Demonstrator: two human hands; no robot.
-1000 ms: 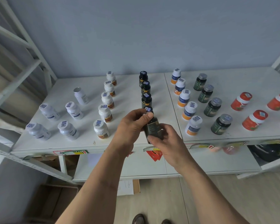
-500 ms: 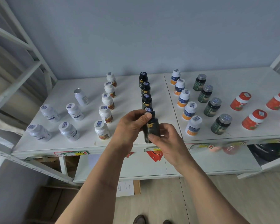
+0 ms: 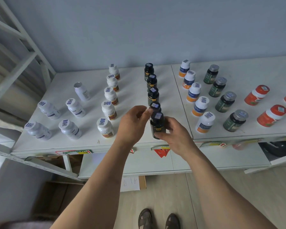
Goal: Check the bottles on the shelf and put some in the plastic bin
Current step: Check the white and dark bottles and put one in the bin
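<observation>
Dark bottle (image 3: pixel 157 125): upright, gripped in right hand (image 3: pixel 176 137); left hand (image 3: pixel 133 123) loosely curled beside its cap, holding nothing

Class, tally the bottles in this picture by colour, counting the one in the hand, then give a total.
White, blue label: 5
White, brown label: 5
Black: 5
White, blue-and-orange label: 5
Green: 4
Red: 3
Total: 27
</observation>
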